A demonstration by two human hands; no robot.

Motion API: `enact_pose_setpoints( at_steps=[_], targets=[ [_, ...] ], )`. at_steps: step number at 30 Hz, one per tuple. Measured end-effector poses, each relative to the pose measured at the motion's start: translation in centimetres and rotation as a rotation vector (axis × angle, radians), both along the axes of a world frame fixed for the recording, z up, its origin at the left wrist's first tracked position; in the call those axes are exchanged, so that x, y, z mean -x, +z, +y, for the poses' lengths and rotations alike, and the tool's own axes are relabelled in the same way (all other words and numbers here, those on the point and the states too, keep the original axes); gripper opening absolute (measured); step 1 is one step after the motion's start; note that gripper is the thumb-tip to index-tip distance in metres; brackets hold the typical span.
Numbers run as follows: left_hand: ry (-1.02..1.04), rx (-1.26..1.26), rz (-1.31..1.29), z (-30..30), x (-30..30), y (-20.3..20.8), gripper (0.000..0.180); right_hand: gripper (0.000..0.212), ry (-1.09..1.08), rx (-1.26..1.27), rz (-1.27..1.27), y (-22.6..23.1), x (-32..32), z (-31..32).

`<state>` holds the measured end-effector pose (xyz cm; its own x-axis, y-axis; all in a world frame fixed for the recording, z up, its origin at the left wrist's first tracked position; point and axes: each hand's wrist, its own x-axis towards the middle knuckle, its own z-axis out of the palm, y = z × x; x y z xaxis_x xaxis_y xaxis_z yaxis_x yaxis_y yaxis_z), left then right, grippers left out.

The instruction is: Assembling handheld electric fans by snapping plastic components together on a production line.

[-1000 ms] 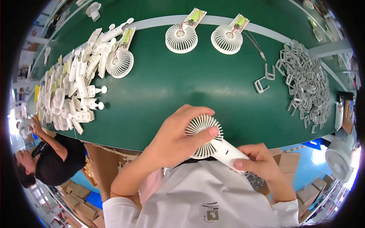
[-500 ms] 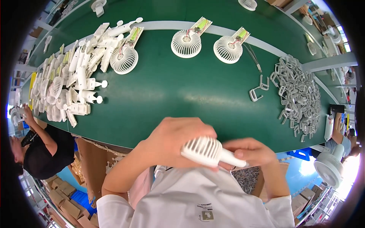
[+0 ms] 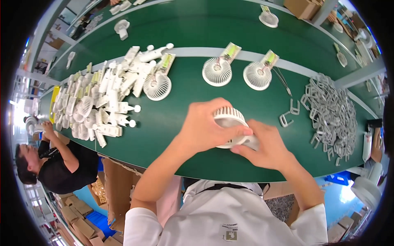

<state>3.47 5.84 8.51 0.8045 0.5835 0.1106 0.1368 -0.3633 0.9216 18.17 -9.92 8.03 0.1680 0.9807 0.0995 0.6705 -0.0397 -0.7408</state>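
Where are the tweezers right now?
In the head view, right of centre: the tweezers lie between a fan and the pile of grey clips.

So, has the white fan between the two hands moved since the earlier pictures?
Yes, forward: judged against the near edge of the green table, the white fan now appears farther in over the tabletop.

Fan parts (image 3: 85, 107), grey clips (image 3: 331, 112) on green table (image 3: 186, 94)
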Motion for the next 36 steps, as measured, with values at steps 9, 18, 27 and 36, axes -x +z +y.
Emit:
enact_pose_setpoints(
  at_steps=[9, 18, 27, 36],
  targets=[
    [0.038, 0.026, -0.232, 1.3, -0.4, -1.0, 0.052, 0.045, -0.118, 0.123, 0.257, 3.8, -4.8, -2.7],
    [0.145, -0.249, 0.015, 3.3, 1.8, -3.6, 0.024, 0.062, -0.483, 0.05, -0.506, -2.4, -17.2, 17.4],
    [0.206, -0.441, 0.134, 10.2, -1.0, -2.3, 0.02, 0.047, -0.449, -0.451, -0.347, -1.7, -17.5, 12.3],
    [-0.04, -0.566, 0.114, 23.1, -30.0, -2.3, 0.043, 0.046, -0.658, -0.02, -0.368, -6.7, -4.1, -8.1]
  ],
)
